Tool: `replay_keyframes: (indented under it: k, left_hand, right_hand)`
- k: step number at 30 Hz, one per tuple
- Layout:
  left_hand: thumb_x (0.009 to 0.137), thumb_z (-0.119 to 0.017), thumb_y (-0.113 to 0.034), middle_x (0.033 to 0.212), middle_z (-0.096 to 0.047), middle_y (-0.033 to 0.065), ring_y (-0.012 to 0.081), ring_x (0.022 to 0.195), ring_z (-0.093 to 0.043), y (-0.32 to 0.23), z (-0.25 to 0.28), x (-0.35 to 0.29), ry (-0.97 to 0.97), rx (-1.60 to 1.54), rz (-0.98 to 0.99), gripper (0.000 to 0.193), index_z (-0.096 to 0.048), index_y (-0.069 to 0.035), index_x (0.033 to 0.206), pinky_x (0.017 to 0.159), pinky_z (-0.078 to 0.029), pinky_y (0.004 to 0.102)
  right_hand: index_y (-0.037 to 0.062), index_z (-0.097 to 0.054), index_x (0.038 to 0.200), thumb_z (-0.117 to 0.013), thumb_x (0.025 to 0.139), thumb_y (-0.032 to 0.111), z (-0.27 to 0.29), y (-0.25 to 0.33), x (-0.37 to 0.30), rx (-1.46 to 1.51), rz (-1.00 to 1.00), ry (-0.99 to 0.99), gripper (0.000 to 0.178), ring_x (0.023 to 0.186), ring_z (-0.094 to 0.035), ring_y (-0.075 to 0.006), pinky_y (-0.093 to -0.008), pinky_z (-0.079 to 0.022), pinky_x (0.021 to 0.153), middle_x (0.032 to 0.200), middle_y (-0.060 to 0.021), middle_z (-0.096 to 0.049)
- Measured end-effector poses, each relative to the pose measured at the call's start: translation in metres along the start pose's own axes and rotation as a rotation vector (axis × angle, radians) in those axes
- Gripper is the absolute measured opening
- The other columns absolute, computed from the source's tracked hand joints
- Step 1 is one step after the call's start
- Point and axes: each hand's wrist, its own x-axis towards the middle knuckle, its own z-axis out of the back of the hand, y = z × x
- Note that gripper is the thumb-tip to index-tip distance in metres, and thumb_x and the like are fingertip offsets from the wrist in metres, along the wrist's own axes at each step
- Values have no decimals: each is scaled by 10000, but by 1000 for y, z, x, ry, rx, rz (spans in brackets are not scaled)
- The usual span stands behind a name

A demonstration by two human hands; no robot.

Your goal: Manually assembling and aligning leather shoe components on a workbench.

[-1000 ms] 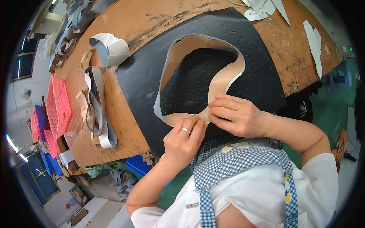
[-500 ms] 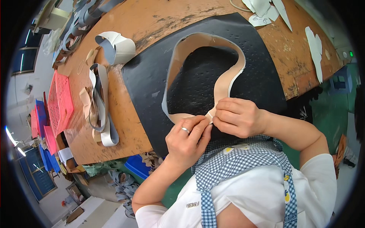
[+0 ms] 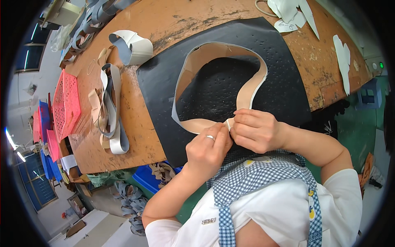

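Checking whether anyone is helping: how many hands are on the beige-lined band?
2: the left hand and the right hand, side by side, both pinching the near part of the looped beige-lined band. No other hands show.

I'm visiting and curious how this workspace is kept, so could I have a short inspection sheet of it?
Surface: worn, marked wooden table, with a black mat on it.
Work: tan-lined strip curved into a loop on the mat.
Clutter: tangled strips and a white-and-grey band left of the mat; white cut pieces at right.
Hands: left hand and right hand pinch the strip's near side, close together.
Cables: pale cord-like loop at the top edge; cannot tell if it is a cable.
Surroundings: pink basket by the table's left edge; green floor at right.
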Motion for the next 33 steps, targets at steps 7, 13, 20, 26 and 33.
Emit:
replay_keyframes:
  k: [7, 13, 20, 26, 33]
  left_hand:
    - [909, -687, -4, 855, -713, 63, 104, 750, -686, 15, 10, 11, -183, -817, 885, 51, -676, 30, 946, 711, -569, 245]
    - [894, -711, -23, 1022, -715, 91, 134, 896, -685, 10, 14, 13, -87, -855, 725, 187, -667, 33, 1067, 821, -547, 266]
    - [716, -824, 5, 1183, -652, 149, 296, 1062, -652, 8, 16, -2, 120, -236, 235, 483, -622, -19, 1154, 918, -525, 380]
    - [711, -783, 39, 1141, -656, 146, 298, 972, -679, 14, 4, -11, 36, -96, 169, 326, -653, 1, 1007, 812, -568, 356]
    - [718, -738, 19, 1017, -677, 135, 301, 857, -691, 9, -7, -19, 24, 213, 40, 266, -660, 25, 972, 708, -586, 361]
  right_hand:
    - [2, -594, 691, -668, 634, 72, 4, 6, -15, 13, -58, 100, 117, 834, -685, -250, -368, -605, 818, 776, -94, -619]
    - [13, -610, 741, -675, 655, 77, 9, 5, -14, 69, -106, 195, 126, 879, -681, -259, -363, -594, 812, 799, -102, -608]
    - [7, -662, 859, -693, 695, 96, 6, 6, -15, 18, -121, 113, 190, 942, -673, -270, -369, -590, 822, 899, -105, -635]
    - [11, -710, 1047, -674, 738, 116, 6, 8, -20, -35, -123, 162, 328, 966, -649, -269, -393, -568, 867, 937, -87, -609]
    - [-28, -686, 1171, -627, 786, 143, 10, 16, -4, -66, -196, 402, 425, 1037, -584, -295, -415, -488, 940, 977, -109, -561]
